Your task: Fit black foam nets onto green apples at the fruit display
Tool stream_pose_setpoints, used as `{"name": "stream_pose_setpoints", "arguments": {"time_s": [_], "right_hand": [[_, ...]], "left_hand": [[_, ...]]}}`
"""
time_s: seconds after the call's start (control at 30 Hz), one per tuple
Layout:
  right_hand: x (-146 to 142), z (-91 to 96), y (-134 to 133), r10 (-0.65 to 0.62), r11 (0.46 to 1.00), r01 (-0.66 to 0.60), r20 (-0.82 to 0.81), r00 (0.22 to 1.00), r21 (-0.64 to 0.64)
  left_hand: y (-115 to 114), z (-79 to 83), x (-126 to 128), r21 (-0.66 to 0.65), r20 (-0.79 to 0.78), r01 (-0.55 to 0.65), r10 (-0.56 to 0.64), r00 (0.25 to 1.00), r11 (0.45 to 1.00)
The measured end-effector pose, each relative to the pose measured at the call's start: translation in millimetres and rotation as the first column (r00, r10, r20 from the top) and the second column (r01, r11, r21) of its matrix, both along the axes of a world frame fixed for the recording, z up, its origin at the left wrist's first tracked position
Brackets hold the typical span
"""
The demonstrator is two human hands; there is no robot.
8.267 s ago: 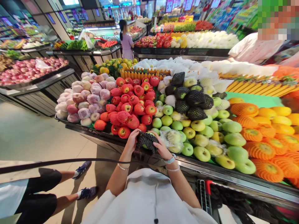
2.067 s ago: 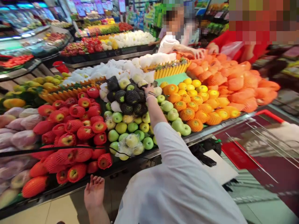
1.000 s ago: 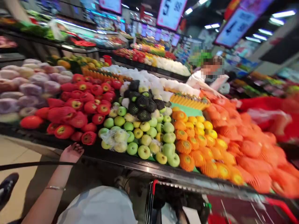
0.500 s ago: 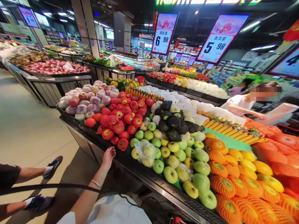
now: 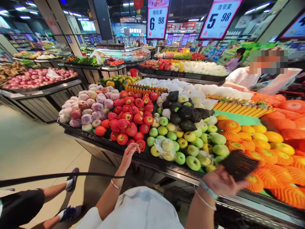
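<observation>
My left hand (image 5: 129, 153) hovers open, fingers spread, at the front edge of the fruit stand (image 5: 166, 168), just below the red apples in red foam nets (image 5: 130, 117). My right hand (image 5: 220, 182) is raised at the lower right and grips a black foam net sleeve (image 5: 239, 164), blurred by motion. Bare green apples (image 5: 188, 143) lie between my hands. Behind them sits a pile of fruit wrapped in black foam nets (image 5: 186, 113).
Oranges in orange nets (image 5: 262, 149) fill the stand's right side; pale wrapped apples (image 5: 85, 106) fill its left. A bag of apples (image 5: 165, 148) lies near the front. A person in white (image 5: 245, 79) leans over the far right. Someone's legs (image 5: 47, 197) stand at my left.
My right hand has come into view holding a black foam net. My left hand lifted slightly off the stand's edge. The view dropped lower.
</observation>
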State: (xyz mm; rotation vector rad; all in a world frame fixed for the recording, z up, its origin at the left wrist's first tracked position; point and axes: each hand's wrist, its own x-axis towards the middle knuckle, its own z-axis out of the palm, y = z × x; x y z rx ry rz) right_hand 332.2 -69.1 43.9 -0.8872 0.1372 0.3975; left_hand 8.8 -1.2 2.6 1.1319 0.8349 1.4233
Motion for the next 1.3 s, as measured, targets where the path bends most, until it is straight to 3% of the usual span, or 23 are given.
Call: {"name": "stream_pose_setpoints", "arguments": {"time_s": [0.03,0.1,0.13,0.2,0.27,0.3,0.33,0.4,0.5,0.57,0.6,0.7,0.8,0.87,1.07,1.17,1.3], "right_hand": [[-17.6,-7.0,3.2,0.013,0.999,-0.018,0.124,0.992,0.033],[-57.8,-21.7,9.3,0.239,0.968,-0.253,0.365,0.900,-0.010],[-78.1,-28.4,11.6,0.415,0.902,-0.421,0.448,0.792,-0.091],[-113.5,-38.6,13.5,0.681,0.698,-0.671,0.523,0.513,-0.250],[-137.9,-43.6,12.6,0.806,0.494,-0.788,0.534,0.255,-0.369],[-145.6,-44.4,11.9,0.823,0.440,-0.800,0.539,0.179,-0.407],[-151.0,-44.6,11.5,0.824,0.422,-0.797,0.549,0.138,-0.433],[-156.6,-44.4,12.7,0.795,0.484,-0.764,0.580,0.180,-0.426],[-160.2,-45.2,20.5,0.748,0.599,-0.729,0.555,0.363,-0.331],[-162.1,-47.2,27.3,0.731,0.642,-0.709,0.512,0.452,-0.291],[-163.1,-48.5,30.3,0.733,0.643,-0.708,0.503,0.458,-0.292],[-164.8,-51.9,35.3,0.781,0.574,-0.745,0.500,0.374,-0.339],[-164.9,-52.2,34.9,0.814,0.494,-0.782,0.518,0.262,-0.381],[-165.1,-49.6,33.4,0.804,0.466,-0.772,0.571,0.166,-0.433],[-176.6,-34.1,29.3,0.733,0.459,-0.587,0.657,-0.175,-0.667],[-181.2,-31.1,29.5,0.747,0.453,-0.504,0.622,-0.237,-0.736],[-178.5,-34.3,31.3,0.764,0.461,-0.403,0.584,-0.273,-0.791]], "left_hand": [[0.7,4.0,-1.4,0.011,0.005,0.026,-0.026,1.000,1.000],[1.6,10.8,-3.0,0.050,0.008,0.048,-0.049,0.999,0.998],[1.5,13.5,-3.4,0.077,-0.005,0.060,-0.060,0.998,0.995],[0.8,17.3,-4.0,0.131,-0.077,0.097,-0.088,0.993,0.987],[-0.4,19.0,-5.3,0.149,-0.184,0.110,-0.082,0.980,0.983],[-0.9,19.1,-6.6,0.144,-0.234,0.092,-0.056,0.971,0.985],[-1.4,19.0,-8.5,0.137,-0.277,0.055,-0.015,0.961,0.989],[-2.5,18.3,-14.7,0.131,-0.346,-0.014,0.059,0.936,0.991],[-5.2,17.4,-27.2,0.123,-0.385,-0.059,0.103,0.917,0.991],[-7.4,17.3,-34.1,0.080,-0.348,-0.010,0.038,0.937,0.997],[-8.3,17.5,-36.1,0.046,-0.312,0.033,-0.017,0.950,0.998],[-8.7,19.4,-35.5,-0.093,-0.244,0.130,-0.150,0.958,0.987],[-6.9,23.3,-29.3,-0.202,-0.291,0.083,-0.141,0.946,0.976],[-5.8,25.9,-25.2,-0.190,-0.355,0.069,-0.134,0.925,0.979],[-3.2,21.7,-14.8,-0.118,-0.589,0.013,-0.080,0.804,0.993],[0.3,14.6,-11.9,-0.116,-0.639,0.058,-0.119,0.760,0.992],[4.4,8.2,-14.5,-0.124,-0.500,0.214,-0.247,0.830,0.969]]}}
